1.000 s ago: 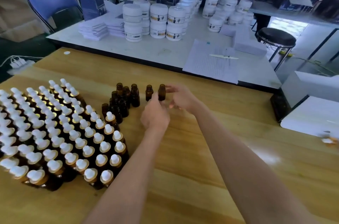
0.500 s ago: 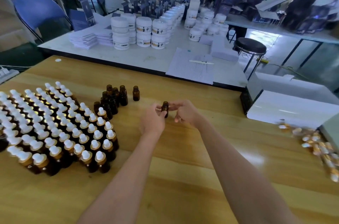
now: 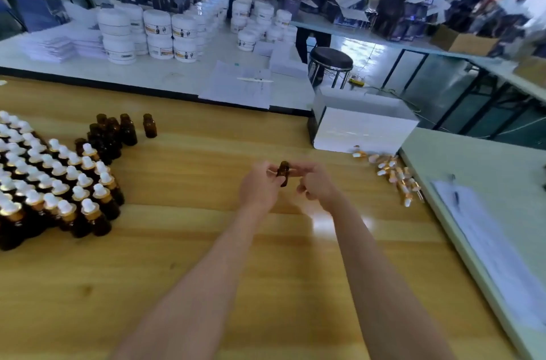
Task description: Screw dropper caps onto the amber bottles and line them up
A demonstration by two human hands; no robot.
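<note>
One uncapped amber bottle point(image 3: 283, 174) is being gripped by fingers of the left hand point(image 3: 258, 187), neck exposed for capping; right hand point(image 3: 318, 184) is curling beside it, grasp unclear.

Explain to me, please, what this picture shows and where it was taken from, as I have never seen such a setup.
There is no machine here: a person works with two bare hands, and the picture comes from a wide-angle camera worn on their head, looking forward and down. The left hand holds a small amber bottle that has no cap yet. The right hand is close against it, though whether it grips is unclear. On the wooden table, at left, the capped bottles stand in a packed block, with a few uncapped bottles behind them. Loose dropper caps lie at right, beside a white box.
</note>
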